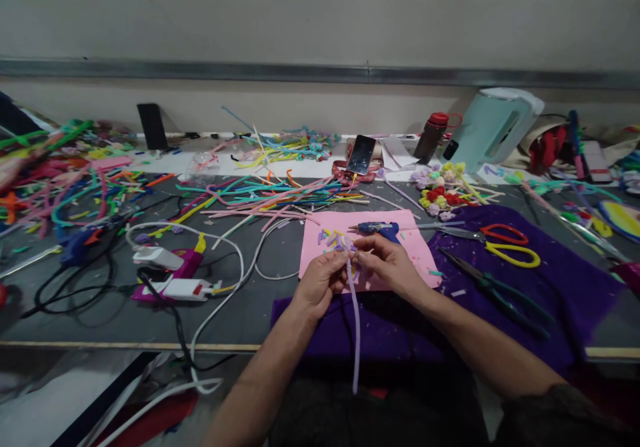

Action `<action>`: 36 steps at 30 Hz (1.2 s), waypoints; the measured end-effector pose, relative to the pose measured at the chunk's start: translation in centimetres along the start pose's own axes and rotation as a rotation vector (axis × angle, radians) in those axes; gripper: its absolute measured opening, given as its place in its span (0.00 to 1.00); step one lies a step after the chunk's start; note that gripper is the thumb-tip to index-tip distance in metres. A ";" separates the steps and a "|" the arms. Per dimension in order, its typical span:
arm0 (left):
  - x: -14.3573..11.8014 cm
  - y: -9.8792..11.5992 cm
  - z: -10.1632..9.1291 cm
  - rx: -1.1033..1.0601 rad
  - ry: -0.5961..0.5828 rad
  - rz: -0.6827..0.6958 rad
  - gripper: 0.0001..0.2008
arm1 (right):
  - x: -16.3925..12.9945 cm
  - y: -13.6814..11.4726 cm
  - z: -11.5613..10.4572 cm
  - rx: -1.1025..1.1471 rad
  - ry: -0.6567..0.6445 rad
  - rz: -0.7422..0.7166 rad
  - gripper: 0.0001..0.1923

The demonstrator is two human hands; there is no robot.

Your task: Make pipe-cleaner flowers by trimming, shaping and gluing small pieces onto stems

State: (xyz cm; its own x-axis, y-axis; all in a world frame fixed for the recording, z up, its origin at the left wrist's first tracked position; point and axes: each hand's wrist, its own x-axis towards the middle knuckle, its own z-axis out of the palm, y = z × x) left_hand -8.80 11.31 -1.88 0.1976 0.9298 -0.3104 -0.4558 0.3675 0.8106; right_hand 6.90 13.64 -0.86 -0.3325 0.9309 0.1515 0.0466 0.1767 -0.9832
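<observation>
from the head view, the left hand (320,282) and right hand (387,264) both pinch the top of a lilac pipe cleaner (354,320) over the pink sheet (410,247), its tail hanging off the table edge. it looks light, fuzzy and easily bent, so best gripped close to the bend.

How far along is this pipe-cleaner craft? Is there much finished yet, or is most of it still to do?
Done: a cluster of small finished flowers lies behind the pink sheet. In hand: the left hand and right hand pinch the top of a lilac pipe cleaner, its tail hanging down uncurled. Left: a big heap of loose pipe cleaners remains unused, so much probably remains.
</observation>
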 end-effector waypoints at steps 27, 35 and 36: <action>-0.7 1.8 -0.4 -0.039 0.172 0.058 0.12 | 1.2 -0.9 -5.2 -0.152 0.164 -0.059 0.06; -0.6 1.7 -0.3 -0.033 0.166 0.034 0.11 | 1.3 0.8 -4.2 -0.667 -0.170 -0.224 0.07; -0.6 1.6 -0.2 -0.035 0.157 0.033 0.11 | 1.4 0.8 -3.8 -0.750 -0.210 -0.245 0.08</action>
State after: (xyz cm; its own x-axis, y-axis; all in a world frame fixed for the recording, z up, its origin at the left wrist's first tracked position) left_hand -9.88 11.35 -0.47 0.0450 0.9319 -0.3599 -0.4900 0.3345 0.8050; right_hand 10.07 16.28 -1.08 -0.5810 0.7719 0.2582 0.5431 0.6039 -0.5834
